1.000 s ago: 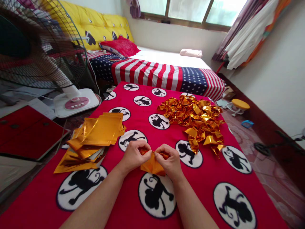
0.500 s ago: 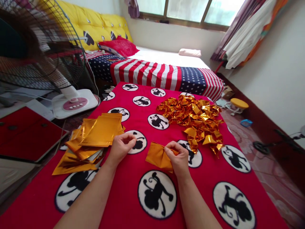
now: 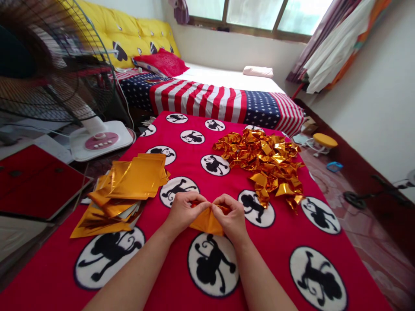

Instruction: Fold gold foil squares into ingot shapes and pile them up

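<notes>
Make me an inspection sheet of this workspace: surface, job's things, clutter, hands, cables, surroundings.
Surface: red cloth with black animal figures in white circles.
Job's things: flat gold foil sheets stacked unevenly at left; folded foil heap at far right; creased foil piece between the hands.
Clutter: round yellow-topped item and small blue item on the floor at right.
Hands: left hand and right hand pinch the creased foil piece's upper edge, close together.
Cables: white cord near the fan; ends unclear.
Surroundings: fan at left; bed beyond, below a window.
</notes>
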The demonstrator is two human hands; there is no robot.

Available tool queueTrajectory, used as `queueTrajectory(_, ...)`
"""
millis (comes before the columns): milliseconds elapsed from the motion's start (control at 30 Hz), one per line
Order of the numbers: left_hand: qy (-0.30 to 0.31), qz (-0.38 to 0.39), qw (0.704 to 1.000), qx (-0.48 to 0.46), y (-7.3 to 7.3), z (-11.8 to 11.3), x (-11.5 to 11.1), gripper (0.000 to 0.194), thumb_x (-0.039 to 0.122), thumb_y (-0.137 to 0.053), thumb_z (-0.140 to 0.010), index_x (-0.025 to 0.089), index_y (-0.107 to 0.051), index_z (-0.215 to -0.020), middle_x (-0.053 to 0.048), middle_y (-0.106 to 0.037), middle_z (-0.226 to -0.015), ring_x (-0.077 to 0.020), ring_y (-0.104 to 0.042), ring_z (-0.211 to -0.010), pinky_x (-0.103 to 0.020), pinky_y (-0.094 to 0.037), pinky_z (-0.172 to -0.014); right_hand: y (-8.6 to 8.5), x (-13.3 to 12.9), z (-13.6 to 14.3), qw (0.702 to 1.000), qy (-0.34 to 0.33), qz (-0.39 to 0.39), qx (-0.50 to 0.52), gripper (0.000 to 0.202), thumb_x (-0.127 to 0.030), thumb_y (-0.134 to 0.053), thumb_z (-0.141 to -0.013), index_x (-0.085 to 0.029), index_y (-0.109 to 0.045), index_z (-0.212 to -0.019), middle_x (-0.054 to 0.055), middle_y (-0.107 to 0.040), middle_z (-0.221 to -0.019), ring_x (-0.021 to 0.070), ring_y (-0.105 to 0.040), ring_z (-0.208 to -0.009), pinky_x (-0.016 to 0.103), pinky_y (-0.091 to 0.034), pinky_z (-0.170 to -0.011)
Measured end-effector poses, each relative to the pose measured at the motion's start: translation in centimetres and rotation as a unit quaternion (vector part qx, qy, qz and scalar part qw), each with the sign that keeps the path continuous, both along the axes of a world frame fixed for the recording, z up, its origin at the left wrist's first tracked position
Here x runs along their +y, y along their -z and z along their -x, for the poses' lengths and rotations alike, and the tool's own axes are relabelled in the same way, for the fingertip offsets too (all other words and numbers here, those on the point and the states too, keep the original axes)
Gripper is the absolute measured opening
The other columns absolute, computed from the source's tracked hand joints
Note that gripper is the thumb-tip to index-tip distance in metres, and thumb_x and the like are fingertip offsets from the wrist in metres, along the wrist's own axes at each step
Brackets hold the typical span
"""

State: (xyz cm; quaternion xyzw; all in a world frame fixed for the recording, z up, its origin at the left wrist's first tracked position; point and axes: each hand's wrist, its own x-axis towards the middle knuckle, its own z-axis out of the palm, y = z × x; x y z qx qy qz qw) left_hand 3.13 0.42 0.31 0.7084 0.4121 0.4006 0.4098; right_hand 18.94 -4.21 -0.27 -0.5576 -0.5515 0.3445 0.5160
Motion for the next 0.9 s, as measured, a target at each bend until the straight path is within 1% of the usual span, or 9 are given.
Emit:
queueTrajectory(133, -0.013, -0.019, 1.0, 0.0, 0.0, 0.1, -0.1, 0.015, 0.025, -0.07, -0.077, 0.015, -0.071, -0.065, -0.004, -0.07, -0.063, -0.0128, -0.059, -0.057, -0.022, -0.043, -0.055, 0.1, 0.0, -0.2, 1.0, -0.003, -0.005, -0.03, 0.009, -0.018, -0.06, -0.076, -0.017, -0.061, -0.067, -0.001, -0.056, -0.065, 0.0112, -0.051, -0.059, 0.021, -0.038, -0.052)
queueTrajectory(367, -0.049, -0.006, 0.998, -0.029, 0.0, 1.3, 0.4, 0.018, 0.027, -0.07, -0.076, 0.015, -0.069, -0.063, -0.003, -0.069, -0.063, -0.0128, -0.06, -0.059, -0.021, -0.044, -0.055, -0.1, 0.0, -1.7, 1.0, 0.016, 0.005, -0.006, 0.011, -0.019, -0.06, -0.076, -0.017, -0.06, -0.065, -0.002, -0.054, -0.061, 0.0102, -0.046, -0.056, 0.022, -0.035, -0.052)
queueTrajectory(500, -0.121, 0.006, 0.992, -0.024, 0.1, 2.5, 1.2, 0.017, 0.029, -0.072, -0.073, 0.015, -0.07, -0.064, -0.001, -0.068, -0.061, -0.0118, -0.057, -0.056, -0.02, -0.041, -0.051, 0.0, 0.4, -3.0, 0.994, 0.093, -0.01, 0.05, 0.014, -0.023, -0.062, -0.075, -0.018, -0.058, -0.064, -0.003, -0.052, -0.059, 0.0101, -0.044, -0.054, 0.022, -0.036, -0.052)
queueTrajectory(567, -0.121, 0.004, 0.992, -0.021, 0.0, 2.4, 1.3, 0.017, 0.029, -0.072, -0.073, 0.015, -0.07, -0.064, -0.001, -0.067, -0.06, -0.0109, -0.054, -0.054, -0.02, -0.04, -0.05, 0.0, 0.4, -3.0, 0.989, 0.122, -0.025, 0.077, 0.011, -0.027, -0.064, -0.077, -0.019, -0.06, -0.071, -0.002, -0.055, -0.064, 0.0113, -0.049, -0.059, 0.023, -0.04, -0.057)
queueTrajectory(633, -0.087, 0.005, 0.996, -0.022, -0.1, 1.9, 1.0, 0.018, 0.03, -0.071, -0.075, 0.015, -0.07, -0.064, -0.001, -0.067, -0.061, -0.0106, -0.054, -0.053, -0.02, -0.039, -0.05, -0.2, 0.4, -2.4, 0.99, 0.103, -0.036, 0.083, 0.011, -0.028, -0.066, -0.079, -0.02, -0.063, -0.086, 0.0, -0.062, -0.079, 0.014, -0.057, -0.072, 0.025, -0.046, -0.068)
queueTrajectory(700, -0.056, 0.005, 0.998, -0.024, -0.2, 1.1, 0.5, 0.02, 0.03, -0.07, -0.076, 0.015, -0.069, -0.063, -0.001, -0.066, -0.06, -0.0109, -0.054, -0.054, -0.021, -0.039, -0.051, -0.3, 0.2, -1.5, 0.995, 0.049, -0.032, 0.074, 0.026, -0.028, -0.069, -0.077, -0.022, -0.062, -0.102, 0.003, -0.065, -0.094, 0.0171, -0.061, -0.086, 0.028, -0.048, -0.08)
queueTrajectory(733, -0.047, 0.005, 0.999, -0.025, -0.3, 0.7, 0.2, 0.02, 0.03, -0.07, -0.077, 0.015, -0.069, -0.063, -0.002, -0.066, -0.061, -0.0111, -0.054, -0.054, -0.021, -0.04, -0.051, -0.3, 0.1, -1.1, 0.997, 0.025, -0.025, 0.069, 0.029, -0.027, -0.07, -0.077, -0.022, -0.062, -0.104, 0.004, -0.066, -0.096, 0.0179, -0.061, -0.088, 0.029, -0.048, -0.081)
queueTrajectory(867, -0.039, 0.01, 0.999, -0.025, -0.3, 0.1, -0.2, 0.02, 0.031, -0.069, -0.077, 0.015, -0.071, -0.065, -0.002, -0.066, -0.06, -0.0115, -0.054, -0.055, -0.021, -0.04, -0.052, -0.2, 0.0, -0.2, 0.999, -0.023, 0.026, 0.026, 0.009, -0.028, -0.066, -0.08, -0.019, -0.067, -0.084, 0.004, -0.066, -0.081, 0.0166, -0.061, -0.075, 0.026, -0.049, -0.068)
queueTrajectory(900, -0.037, 0.016, 0.999, -0.024, -0.2, 0.1, -0.2, 0.018, 0.03, -0.07, -0.076, 0.015, -0.072, -0.066, -0.003, -0.067, -0.061, -0.0119, -0.056, -0.056, -0.021, -0.042, -0.053, -0.1, 0.0, -0.2, 0.999, -0.026, 0.031, 0.013, 0.01, -0.029, -0.065, -0.081, -0.019, -0.066, -0.079, 0.003, -0.066, -0.077, 0.016, -0.06, -0.072, 0.025, -0.047, -0.064)
